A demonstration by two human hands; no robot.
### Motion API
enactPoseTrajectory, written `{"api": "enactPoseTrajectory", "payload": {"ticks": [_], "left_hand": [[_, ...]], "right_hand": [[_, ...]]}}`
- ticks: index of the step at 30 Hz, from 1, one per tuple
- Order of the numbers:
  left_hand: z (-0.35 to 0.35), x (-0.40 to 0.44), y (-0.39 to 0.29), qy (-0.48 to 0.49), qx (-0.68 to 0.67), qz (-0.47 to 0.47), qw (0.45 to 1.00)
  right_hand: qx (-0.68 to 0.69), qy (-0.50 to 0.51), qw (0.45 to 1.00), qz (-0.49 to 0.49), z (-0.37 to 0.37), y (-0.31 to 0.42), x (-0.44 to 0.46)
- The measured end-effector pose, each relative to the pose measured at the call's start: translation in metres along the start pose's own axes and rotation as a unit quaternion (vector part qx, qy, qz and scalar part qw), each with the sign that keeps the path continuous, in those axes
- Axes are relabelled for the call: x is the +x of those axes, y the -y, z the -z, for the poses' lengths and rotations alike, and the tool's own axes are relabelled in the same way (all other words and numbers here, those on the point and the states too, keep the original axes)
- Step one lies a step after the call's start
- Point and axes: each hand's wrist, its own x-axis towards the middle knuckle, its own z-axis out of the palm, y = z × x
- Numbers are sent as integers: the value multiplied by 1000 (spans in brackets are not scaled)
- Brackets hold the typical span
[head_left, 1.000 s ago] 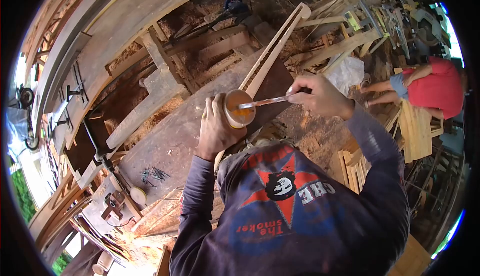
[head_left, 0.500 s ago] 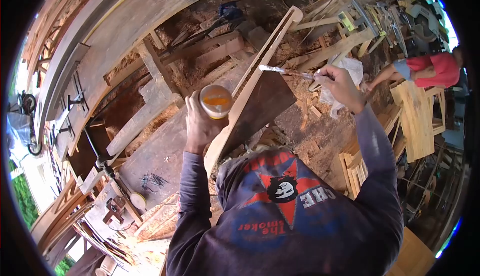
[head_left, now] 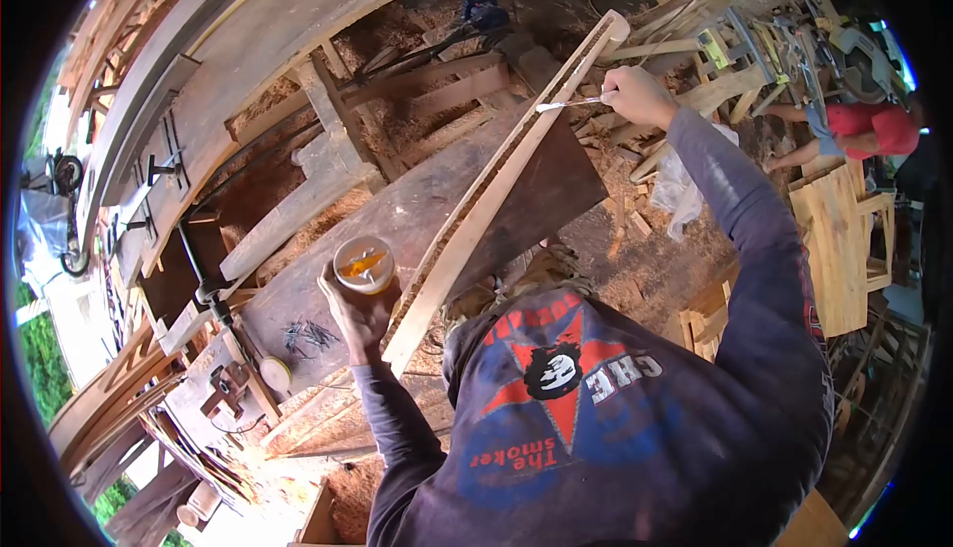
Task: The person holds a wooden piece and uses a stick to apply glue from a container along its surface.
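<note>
The cup (head_left: 349,251) has moved leftward — left hand (head_left: 354,318) curled around it, right hand (head_left: 637,97) pinching a white-tipped stick (head_left: 571,103).

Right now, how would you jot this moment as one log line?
left hand: holds cup with orange contents | right hand: holds white-tipped stick | stick tip: at long wooden piece, contact unclear

Smooth wooden strip (head_left: 478,229), glossy orange paste (head_left: 361,263), matt cloth shirt (head_left: 685,448), crinkled plastic bag (head_left: 681,188)
</note>
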Motion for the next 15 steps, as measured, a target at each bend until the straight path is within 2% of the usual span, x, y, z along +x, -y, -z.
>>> {"api": "enactPoseTrajectory", "payload": {"ticks": [7,8,9,10,12,13,14,15], "left_hand": [[5,-14,12,4,-116,35,993],[6,-12,12,11,-119,34,992],[10,-7,9,56,-381,239,892],[13,-1,5,-22,-578,443,685],[16,1,22,38,-631,454,628],[16,0,19,88,-513,308,796],[15,0,16,89,-210,136,964],[15,-1,13,0,12,23,1000]], "right_hand": [[-123,35,991,-38,-18,25,32],[-124,29,992,4,-26,23,36],[-150,21,988,20,-25,35,36],[-145,30,988,38,-25,39,35],[-150,3,984,93,-23,53,29],[-155,29,982,108,-18,64,29],[-160,93,980,68,-7,85,27],[-172,99,976,84,-7,94,27]]}}
